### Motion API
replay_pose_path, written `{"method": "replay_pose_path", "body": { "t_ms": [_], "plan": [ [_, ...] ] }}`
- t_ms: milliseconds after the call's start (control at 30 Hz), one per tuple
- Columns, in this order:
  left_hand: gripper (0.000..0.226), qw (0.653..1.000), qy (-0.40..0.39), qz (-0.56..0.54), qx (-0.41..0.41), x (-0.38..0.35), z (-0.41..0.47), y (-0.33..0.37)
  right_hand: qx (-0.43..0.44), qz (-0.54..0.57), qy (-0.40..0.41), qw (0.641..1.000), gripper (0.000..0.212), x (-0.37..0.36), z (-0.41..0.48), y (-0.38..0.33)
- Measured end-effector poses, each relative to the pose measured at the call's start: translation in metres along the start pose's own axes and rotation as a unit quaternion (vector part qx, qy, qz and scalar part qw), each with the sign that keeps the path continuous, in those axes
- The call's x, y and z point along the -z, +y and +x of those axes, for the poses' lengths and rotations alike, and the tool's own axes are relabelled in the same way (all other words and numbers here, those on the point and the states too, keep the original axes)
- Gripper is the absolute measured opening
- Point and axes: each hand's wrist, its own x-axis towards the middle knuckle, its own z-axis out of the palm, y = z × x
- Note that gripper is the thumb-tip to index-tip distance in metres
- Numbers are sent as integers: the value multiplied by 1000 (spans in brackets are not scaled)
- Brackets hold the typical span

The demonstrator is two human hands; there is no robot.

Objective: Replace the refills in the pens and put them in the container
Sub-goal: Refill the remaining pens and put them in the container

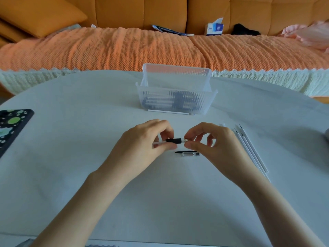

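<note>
A clear pen with a black grip [175, 140] lies level between both hands above the white table [89, 136]. My left hand [142, 145] pinches its barrel end. My right hand [211, 141] pinches the tip end with thumb and forefinger. Just below the pen, its clear cap with a black clip [189, 153] rests on the table. Several white refills [251, 148] lie side by side to the right of my right hand. One more refill [170, 112] lies along the front of the clear ribbed container [176, 100], which holds several pens.
A dark patterned tablet or case [12, 125] sits at the table's left edge. A grey object [326, 135] peeks in at the right edge. Behind the table stands an orange sofa [124, 49] with a tissue box [214, 29].
</note>
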Motion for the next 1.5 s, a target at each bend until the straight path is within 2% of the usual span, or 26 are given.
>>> {"method": "replay_pose_path", "body": {
  "t_ms": [133,300,500,700,900,1167,1300,1400,1500],
  "plan": [
    [12,1000,-4,-10,8,0,0,-1,-2,-4,2,1000,8,1,0,0],
    [31,1000,-12,-6,2,2,-1,0,-5,-2,4,1000,9,2,0,1],
    [8,1000,-4,1,24,2,-1,1,-11,-1,15,1000,13,4,1,3],
    [15,998,-37,6,44,4,-1,0,-11,1,22,1000,14,5,2,4],
    [14,997,-30,16,69,8,-1,-6,-18,-6,44,999,8,9,3,6],
    [8,997,3,-1,74,7,-2,-5,-11,-128,3,992,4,-6,3,22],
    [8,998,9,-8,68,5,-1,-4,3,-146,-22,989,5,-12,4,22],
    [9,998,8,-11,62,4,-2,-3,-20,-86,3,996,5,-11,4,19],
    [9,998,11,-15,55,3,-1,-1,-78,58,46,994,5,-8,4,13]
  ]
}}
